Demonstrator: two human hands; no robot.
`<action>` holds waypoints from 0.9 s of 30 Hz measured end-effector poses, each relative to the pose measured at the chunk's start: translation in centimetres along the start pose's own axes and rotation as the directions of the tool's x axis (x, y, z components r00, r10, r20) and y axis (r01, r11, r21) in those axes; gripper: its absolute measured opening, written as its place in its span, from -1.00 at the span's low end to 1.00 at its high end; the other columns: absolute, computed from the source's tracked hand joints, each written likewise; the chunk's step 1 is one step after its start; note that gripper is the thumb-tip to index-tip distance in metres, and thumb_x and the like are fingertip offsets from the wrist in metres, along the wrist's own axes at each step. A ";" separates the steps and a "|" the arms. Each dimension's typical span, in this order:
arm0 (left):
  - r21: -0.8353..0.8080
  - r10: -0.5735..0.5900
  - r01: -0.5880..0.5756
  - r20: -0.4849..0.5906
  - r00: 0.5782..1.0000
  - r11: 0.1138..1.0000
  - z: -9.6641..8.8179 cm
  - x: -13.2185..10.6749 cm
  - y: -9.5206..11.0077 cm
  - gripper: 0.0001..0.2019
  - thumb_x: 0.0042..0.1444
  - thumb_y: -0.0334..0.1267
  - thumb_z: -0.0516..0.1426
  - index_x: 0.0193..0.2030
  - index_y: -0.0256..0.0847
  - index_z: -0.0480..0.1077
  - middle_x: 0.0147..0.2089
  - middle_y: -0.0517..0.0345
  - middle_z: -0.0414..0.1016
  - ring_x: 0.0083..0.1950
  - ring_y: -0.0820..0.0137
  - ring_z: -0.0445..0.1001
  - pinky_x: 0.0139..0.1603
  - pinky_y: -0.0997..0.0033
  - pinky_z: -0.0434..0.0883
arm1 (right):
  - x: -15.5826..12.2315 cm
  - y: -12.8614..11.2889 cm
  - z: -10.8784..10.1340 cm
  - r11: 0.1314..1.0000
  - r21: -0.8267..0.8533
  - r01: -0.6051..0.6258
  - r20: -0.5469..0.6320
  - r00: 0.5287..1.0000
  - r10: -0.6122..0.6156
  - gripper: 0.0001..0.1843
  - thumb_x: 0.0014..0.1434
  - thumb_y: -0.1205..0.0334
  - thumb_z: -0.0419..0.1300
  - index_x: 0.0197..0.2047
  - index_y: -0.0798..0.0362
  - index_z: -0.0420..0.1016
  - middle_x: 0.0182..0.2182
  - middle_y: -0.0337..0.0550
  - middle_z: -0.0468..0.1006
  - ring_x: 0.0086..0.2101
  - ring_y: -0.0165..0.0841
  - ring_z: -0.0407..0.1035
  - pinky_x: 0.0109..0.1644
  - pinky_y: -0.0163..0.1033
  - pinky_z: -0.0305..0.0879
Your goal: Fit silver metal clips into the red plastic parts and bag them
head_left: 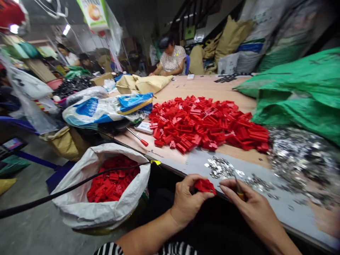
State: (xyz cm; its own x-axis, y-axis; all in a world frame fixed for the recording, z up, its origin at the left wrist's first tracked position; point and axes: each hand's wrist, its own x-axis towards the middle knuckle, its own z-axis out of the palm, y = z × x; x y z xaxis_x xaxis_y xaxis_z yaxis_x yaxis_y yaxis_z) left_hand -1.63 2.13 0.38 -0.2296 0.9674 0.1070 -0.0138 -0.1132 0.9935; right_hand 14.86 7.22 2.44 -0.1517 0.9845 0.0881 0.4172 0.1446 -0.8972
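My left hand [189, 198] is closed around a red plastic part [205, 186], held just off the table's near edge. To its right, my right hand [245, 200] grips a small pointed metal tool with a yellow handle [240, 194]. Its thumb and fingertips are close to the red part but apart from it. Whether those fingertips also pinch a small piece, I cannot tell. Just beyond the hands, small shiny metal pieces [221, 168] lie in a loose pile on a grey sheet [198, 161]. Behind them spreads a large heap of red plastic parts [196, 122].
A white woven sack [71, 205] of red parts stands at my left, with a black cable [66, 189] crossing it. More metal pieces [294, 156] and a green sack [305, 92] lie at the right. A red-handled tool [143, 142] rests near the edge. Someone sits across the table.
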 end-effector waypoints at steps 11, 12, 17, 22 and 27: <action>0.283 0.313 -0.333 0.114 0.943 0.900 -0.3 -0.8 0.4 -0.66 0.04 -0.33 0.27 -0.01 -0.16 0.42 -0.09 0.08 0.59 -0.10 0.34 0.57 -0.02 0.38 0.49 | -1.3 0.2 1.1 0.992 0.116 -0.054 0.116 0.992 0.040 -0.73 0.13 -0.03 0.20 -0.28 0.02 0.42 -0.39 -0.20 0.48 -0.39 -0.35 0.37 -0.30 -0.29 0.32; 0.293 0.331 -0.353 0.125 0.935 0.888 -0.2 -0.8 0.4 -0.66 0.05 -0.33 0.27 -0.01 -0.15 0.41 -0.08 0.07 0.59 -0.07 0.33 0.57 0.00 0.35 0.49 | -1.4 0.1 1.2 0.992 0.115 -0.053 0.125 0.991 0.038 -0.74 0.15 -0.01 0.18 -0.28 0.01 0.41 -0.39 -0.20 0.47 -0.39 -0.36 0.36 -0.31 -0.28 0.32; 0.319 0.406 -0.438 0.165 0.899 0.840 0.0 -1.0 0.2 -0.65 0.08 -0.38 0.24 0.03 -0.12 0.39 -0.05 0.09 0.59 -0.01 0.30 0.56 0.15 0.23 0.44 | -1.4 0.1 1.5 0.990 0.137 -0.041 0.163 0.986 0.018 -0.78 0.17 0.02 0.14 -0.31 0.01 0.36 -0.43 -0.23 0.42 -0.42 -0.37 0.30 -0.32 -0.28 0.31; 0.272 0.361 -0.394 0.164 0.918 0.878 0.1 -0.9 0.3 -0.66 0.06 -0.38 0.25 0.01 -0.13 0.41 -0.06 0.11 0.60 -0.03 0.32 0.56 0.11 0.29 0.45 | -1.4 -0.1 1.1 0.976 0.202 -0.075 0.167 0.985 0.041 -0.76 0.15 0.01 0.18 -0.28 0.01 0.35 -0.46 -0.28 0.34 -0.43 -0.40 0.25 -0.35 -0.33 0.28; 0.226 0.203 -0.231 0.141 0.969 0.946 0.2 -0.9 0.6 -0.69 0.04 -0.32 0.28 -0.04 -0.16 0.44 -0.11 0.11 0.59 -0.11 0.34 0.57 -0.02 0.36 0.49 | -1.4 0.1 0.3 0.936 0.299 -0.186 0.219 0.968 0.123 -0.66 0.19 -0.11 0.13 -0.21 0.00 0.32 -0.41 -0.32 0.29 -0.55 -0.50 0.14 -0.50 -0.37 0.15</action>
State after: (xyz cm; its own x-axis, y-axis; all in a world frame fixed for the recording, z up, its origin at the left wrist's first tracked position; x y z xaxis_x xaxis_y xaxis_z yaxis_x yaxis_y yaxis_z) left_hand -1.28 1.27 0.93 -0.0880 0.9465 0.3105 0.2597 -0.2792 0.9244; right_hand 14.89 5.83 2.08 -0.2922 0.9488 -0.1196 0.1504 -0.0779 -0.9856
